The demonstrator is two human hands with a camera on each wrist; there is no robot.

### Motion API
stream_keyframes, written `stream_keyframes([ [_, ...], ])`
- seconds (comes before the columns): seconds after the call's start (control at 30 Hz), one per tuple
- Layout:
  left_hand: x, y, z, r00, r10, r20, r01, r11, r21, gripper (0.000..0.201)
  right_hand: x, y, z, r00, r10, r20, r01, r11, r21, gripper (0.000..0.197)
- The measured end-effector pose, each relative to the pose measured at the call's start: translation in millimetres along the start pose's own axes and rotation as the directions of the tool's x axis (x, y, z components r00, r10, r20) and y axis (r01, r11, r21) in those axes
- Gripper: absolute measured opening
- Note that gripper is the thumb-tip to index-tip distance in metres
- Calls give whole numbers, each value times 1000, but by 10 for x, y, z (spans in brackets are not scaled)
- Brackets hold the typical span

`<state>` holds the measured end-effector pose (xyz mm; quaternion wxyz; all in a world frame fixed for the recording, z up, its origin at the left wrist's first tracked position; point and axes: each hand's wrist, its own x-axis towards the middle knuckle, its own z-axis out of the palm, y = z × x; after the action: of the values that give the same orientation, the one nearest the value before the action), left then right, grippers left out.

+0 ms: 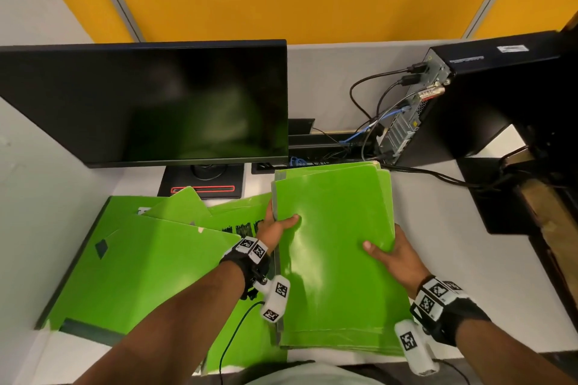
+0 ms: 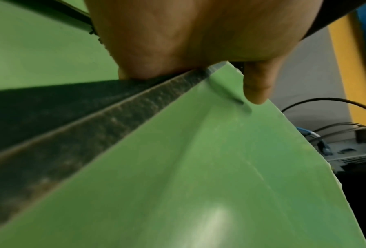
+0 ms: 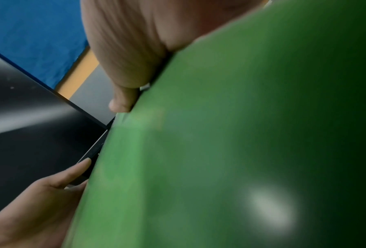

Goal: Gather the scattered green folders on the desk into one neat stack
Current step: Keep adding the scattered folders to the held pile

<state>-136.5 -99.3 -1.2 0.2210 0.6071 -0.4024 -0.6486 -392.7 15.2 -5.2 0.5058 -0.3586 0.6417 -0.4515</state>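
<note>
Both hands, left (image 1: pixel 275 228) and right (image 1: pixel 395 256), clamp stack of green folders (image 1: pixel 334 259) lower centre; loose folders (image 1: pixel 150 259) lower left remain ungathered.

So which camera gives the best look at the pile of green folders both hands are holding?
The head view: it shows the whole stack of flat green folders, with the left hand and right hand gripping its sides. The left wrist view shows only its dark spine edge and cover; the right wrist view, a blurred cover.
</note>
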Motion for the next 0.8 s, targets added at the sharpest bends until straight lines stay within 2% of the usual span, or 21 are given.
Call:
stream_keyframes([
  [0.1,-61,38,-21,997,57,50,-57,998,-9,74,-59,23,-42,999,3,-43,-2,1000,19,105],
  [0.17,-64,33,-150,997,70,34,-74,990,117,65,-48,21,-112,999,12,-45,-12,1000,2,94],
  [0.23,-30,-21,-406,984,92,-152,-41,949,314,65,18,22,-173,999,2,-48,-3,999,-34,101],
  [0.27,-19,-69,-573,955,104,-278,12,922,388,65,47,5,-180,999,1,-45,-4,999,-53,107],
  [0.33,-104,-165,-966,870,113,-480,154,862,482,64,90,-47,-149,1000,-4,-26,2,997,-76,106],
  [0.43,-343,-400,-1603,726,76,-684,393,770,503,69,151,-92,-101,1000,-6,1,6,997,-73,84],
  [0.53,-669,-595,-2089,530,-5,-848,554,759,341,82,215,-127,-12,1000,-16,27,19,996,-91,95],
  [0.57,-751,-707,-2241,461,-67,-885,580,777,244,87,238,-133,29,999,-14,35,17,996,-92,88],
  [0.6,-859,-792,-2356,427,-131,-894,624,759,187,90,255,-149,78,999,-8,41,11,996,-91,74],
  [0.63,-942,-929,-2467,448,-187,-874,650,740,175,89,286,-150,116,999,3,40,2,995,-100,63],
  [0.7,-1132,-1136,-2564,617,-315,-721,675,683,279,73,342,-140,182,999,18,42,-12,991,-131,55],
  [0.73,-1170,-1195,-2582,668,-369,-646,680,656,329,63,368,-135,206,998,21,58,-12,989,-148,57],
  [0.8,-1216,-1251,-2559,723,-400,-564,627,723,290,53,417,-108,232,997,17,79,-4,987,-163,70],
])
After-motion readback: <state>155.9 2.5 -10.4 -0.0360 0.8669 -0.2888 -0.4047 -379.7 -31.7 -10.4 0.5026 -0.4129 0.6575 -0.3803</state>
